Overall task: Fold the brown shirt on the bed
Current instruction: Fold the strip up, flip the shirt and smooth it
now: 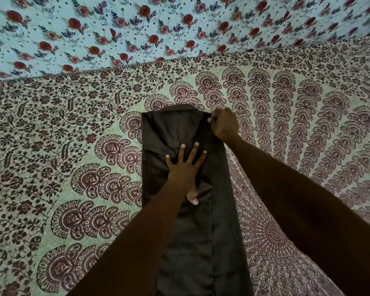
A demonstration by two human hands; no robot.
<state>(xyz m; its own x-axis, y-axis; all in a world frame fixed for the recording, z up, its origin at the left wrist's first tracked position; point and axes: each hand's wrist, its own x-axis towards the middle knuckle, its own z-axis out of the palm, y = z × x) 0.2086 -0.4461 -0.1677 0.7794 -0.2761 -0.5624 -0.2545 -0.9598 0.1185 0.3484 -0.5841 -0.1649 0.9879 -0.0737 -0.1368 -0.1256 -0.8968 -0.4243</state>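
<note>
On the bed (73, 146), the narrow brown shirt (190, 242) is pinned by the spread left hand (185, 169) so its far right corner, pinched by the right hand (223, 124), can likely be folded.

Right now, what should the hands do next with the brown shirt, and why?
Probably the right hand should pull the far corner it pinches toward the person, folding the shirt over. The shirt lies in a long strip on the bed, and the left hand presses its middle flat.
</note>
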